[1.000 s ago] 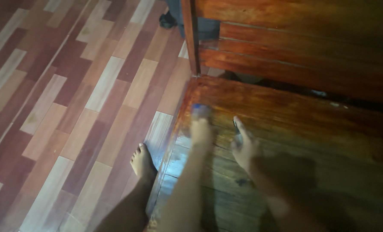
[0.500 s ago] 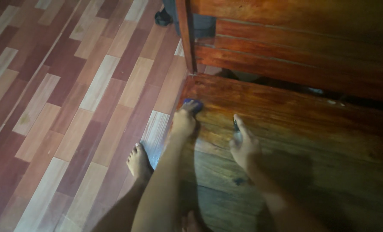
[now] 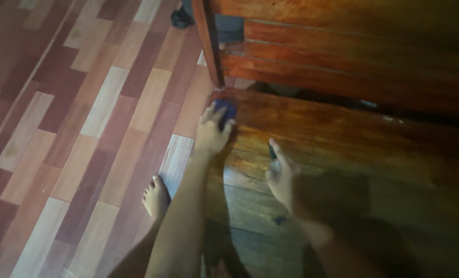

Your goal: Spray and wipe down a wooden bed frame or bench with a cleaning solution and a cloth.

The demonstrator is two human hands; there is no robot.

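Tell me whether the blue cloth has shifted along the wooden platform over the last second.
Yes. The blue cloth under the left hand slid toward the platform's corner by the upright wooden post.

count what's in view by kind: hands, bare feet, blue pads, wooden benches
hands: 2, left hand and right hand
bare feet: 1, bare foot
blue pads: 1, blue pad
wooden benches: 1, wooden bench
total: 5

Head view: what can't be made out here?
- Blue pad: mostly covered by the left hand; its kind is unclear.
- Small dark object in the right hand: fingers and shadow hide most of it.
- Gap under the wooden backrest: too dark to see inside.
- Dark item on the floor: cut off by the top edge.
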